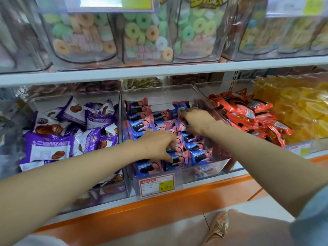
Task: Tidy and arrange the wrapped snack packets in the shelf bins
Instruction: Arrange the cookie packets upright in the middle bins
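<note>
On the store shelf (195, 191), the clear middle bin (219, 165) held blue-and-pink packets (140, 125), long axes mostly left-to-right, the left hand (158, 144) pinching a front one, the right hand (195, 121) gripping one behind.

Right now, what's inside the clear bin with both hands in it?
The middle bin holds blue-and-pink snack packets. The left hand and right hand cover some; lower layers are hidden.

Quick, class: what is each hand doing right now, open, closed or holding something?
Left hand: pinches a blue-and-pink packet near the front of the bin.
Right hand: grips a blue packet further back.
</note>
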Demonstrator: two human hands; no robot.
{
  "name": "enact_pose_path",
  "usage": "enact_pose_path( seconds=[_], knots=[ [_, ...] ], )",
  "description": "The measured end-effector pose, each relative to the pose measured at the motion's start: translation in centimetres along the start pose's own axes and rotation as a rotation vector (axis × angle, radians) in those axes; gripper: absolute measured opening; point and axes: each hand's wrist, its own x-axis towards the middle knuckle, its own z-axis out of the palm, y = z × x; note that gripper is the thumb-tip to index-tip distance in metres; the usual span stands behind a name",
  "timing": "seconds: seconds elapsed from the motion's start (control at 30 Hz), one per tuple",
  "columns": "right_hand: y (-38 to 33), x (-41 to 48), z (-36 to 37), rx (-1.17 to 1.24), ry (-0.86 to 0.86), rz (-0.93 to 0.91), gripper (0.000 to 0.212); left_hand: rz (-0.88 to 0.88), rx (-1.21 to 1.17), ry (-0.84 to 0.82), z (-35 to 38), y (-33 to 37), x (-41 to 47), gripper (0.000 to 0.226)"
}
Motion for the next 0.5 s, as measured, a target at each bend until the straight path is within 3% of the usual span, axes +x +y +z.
enact_pose_path(
  seconds=[0.1, 0.17, 0.23, 0.27, 0.33, 0.5],
  knots=[
    [0.4, -1.3, -1.8, 0.053, 0.105, -0.019, 0.051, -0.095, -0.201, 0.077, -1.0, -0.6, -0.3, 0.025],
    [0.8, -2.4, -2.7, 0.364, 0.164, -0.008, 0.051, -0.223, -0.644, 0.123, -2.2, -0.5, -0.4, 0.016],
    [0.6, -3.6, -3.0, 0.633, 0.243, -0.01, 0.046, -0.304, -1.182, 0.077, -3.3, 0.1, -0.4, 0.025],
    [0.1, -4.2, -2.9, 0.704, 0.285, -0.01, 0.045, -0.309, -1.341, 0.066, -3.7, 0.4, -0.3, 0.03],
    [-1.0, -5.1, -2.6, 0.827, 0.306, 0.003, 0.048, -0.311, -1.426, 0.128, -3.8, 0.9, -0.1, 0.026],
    [-0.3, -6.8, -3.9, 1.251, 0.118, 0.062, 0.049, -0.392, -1.27, 0.313, -4.2, 0.4, -0.2, 0.019]
  ],
)
